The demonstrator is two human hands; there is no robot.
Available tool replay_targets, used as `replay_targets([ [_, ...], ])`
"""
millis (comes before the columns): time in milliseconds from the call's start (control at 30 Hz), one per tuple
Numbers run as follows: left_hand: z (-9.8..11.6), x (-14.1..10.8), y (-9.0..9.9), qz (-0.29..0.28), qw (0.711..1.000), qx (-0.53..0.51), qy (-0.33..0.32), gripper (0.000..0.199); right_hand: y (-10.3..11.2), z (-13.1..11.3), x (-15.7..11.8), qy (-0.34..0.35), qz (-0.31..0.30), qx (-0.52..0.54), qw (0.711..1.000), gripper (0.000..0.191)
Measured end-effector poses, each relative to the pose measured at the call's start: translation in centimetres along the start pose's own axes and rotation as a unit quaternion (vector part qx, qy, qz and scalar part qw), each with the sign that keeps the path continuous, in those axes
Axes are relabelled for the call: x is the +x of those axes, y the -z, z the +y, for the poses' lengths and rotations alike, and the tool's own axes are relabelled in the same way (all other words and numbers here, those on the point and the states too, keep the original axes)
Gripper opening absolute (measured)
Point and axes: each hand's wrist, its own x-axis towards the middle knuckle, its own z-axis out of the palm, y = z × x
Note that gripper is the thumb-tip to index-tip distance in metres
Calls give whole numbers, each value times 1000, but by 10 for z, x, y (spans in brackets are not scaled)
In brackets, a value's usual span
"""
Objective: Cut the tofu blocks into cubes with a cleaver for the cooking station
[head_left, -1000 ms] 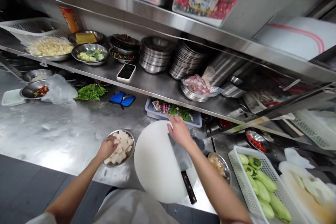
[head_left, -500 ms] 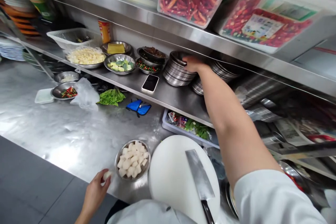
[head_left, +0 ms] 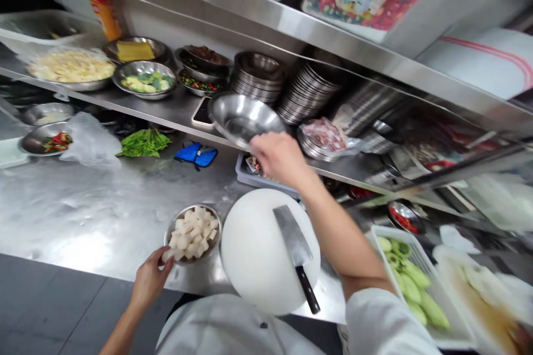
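An empty steel bowl (head_left: 241, 116) is tilted in the air in front of the shelf, and my right hand (head_left: 277, 158) grips its near rim. My left hand (head_left: 155, 274) pinches a small white piece (head_left: 167, 255) at the near left edge of a steel bowl (head_left: 170, 228) full of white chunks (head_left: 194, 233). That bowl stands on the counter just left of a round white cutting board (head_left: 254, 255). A cleaver (head_left: 293, 236) lies on the board, its black handle pointing toward me.
Stacked steel bowls (head_left: 308, 94), a phone (head_left: 202, 111) and dishes of food such as cut vegetables (head_left: 147, 82) line the shelf (head_left: 166, 113). Leafy greens (head_left: 144, 143) and a blue item (head_left: 195, 154) lie on the counter. A basket of green gourds (head_left: 412, 283) is at right.
My right hand has come away from the bowl stacks toward me, now with a steel bowl in it. My left hand has moved against the bowl of chunks. The view has shifted right.
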Motion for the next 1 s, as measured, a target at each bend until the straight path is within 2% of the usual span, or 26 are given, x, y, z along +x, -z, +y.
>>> replay_targets([
  [100,13,0,-11,-21,999,27,-30,45,-53,-43,-86,38,-67,82,994,22],
  [200,30,-5,-22,-39,996,51,-66,46,-127,-61,-150,34,-136,141,980,23],
  [300,49,-12,-36,-64,990,76,-96,46,-191,-57,-193,-29,-184,157,970,29],
  [400,65,-17,-53,-88,985,91,-120,45,-227,-37,-224,-122,-206,138,961,34],
  [467,76,-19,-66,-107,980,87,-147,44,-235,-18,-242,-181,-212,118,953,36],
  [633,100,-24,-102,-163,959,90,-212,35,-235,27,-286,-304,-220,84,923,39],
  [767,120,-25,-133,-192,948,88,-239,30,-234,50,-312,-351,-237,81,902,41],
  [867,140,-22,-162,-194,940,49,-277,26,-230,45,-330,-363,-222,78,901,42],
  [933,154,-16,-184,-201,930,25,-307,25,-228,23,-343,-383,-182,67,903,53],
  [1000,168,-9,-205,-209,919,9,-333,24,-229,-8,-356,-418,-162,64,891,56],
])
